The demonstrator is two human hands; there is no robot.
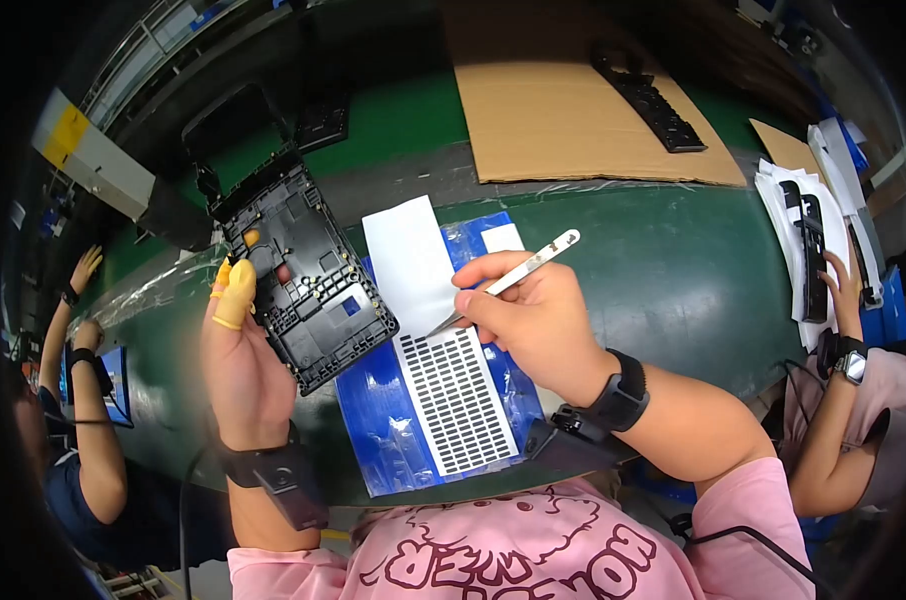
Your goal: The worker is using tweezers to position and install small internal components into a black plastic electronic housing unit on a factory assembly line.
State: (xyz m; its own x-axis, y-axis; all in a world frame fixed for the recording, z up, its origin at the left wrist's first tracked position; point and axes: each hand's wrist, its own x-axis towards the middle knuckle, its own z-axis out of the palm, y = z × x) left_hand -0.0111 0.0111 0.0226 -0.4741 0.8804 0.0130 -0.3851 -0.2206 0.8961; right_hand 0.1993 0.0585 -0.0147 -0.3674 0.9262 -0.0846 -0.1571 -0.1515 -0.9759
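Observation:
My left hand (pixel 248 350), with yellow finger cots on some fingertips, grips a black plastic housing (pixel 313 275) by its left side and holds it tilted above the table. Ribs, small brass-coloured inserts and a rectangular cutout show on the housing. In my right hand (pixel 533 320) a pair of white tweezers (pixel 528 268) is pinched, its tips down at the upper edge of a sheet of small black stickers (pixel 458 400). That sheet lies on a blue board (pixel 373 440) wrapped in clear tape. Its blank white upper part (pixel 408 250) extends away from me.
Cardboard (pixel 543 120) lies on the far side, bearing a long black plastic part (pixel 658 105). A white and yellow machine post (pixel 98 155) stands at left. Co-workers sit on both sides; the right one's hand (pixel 845 290) touches a black strip (pixel 811 255) on white sheets.

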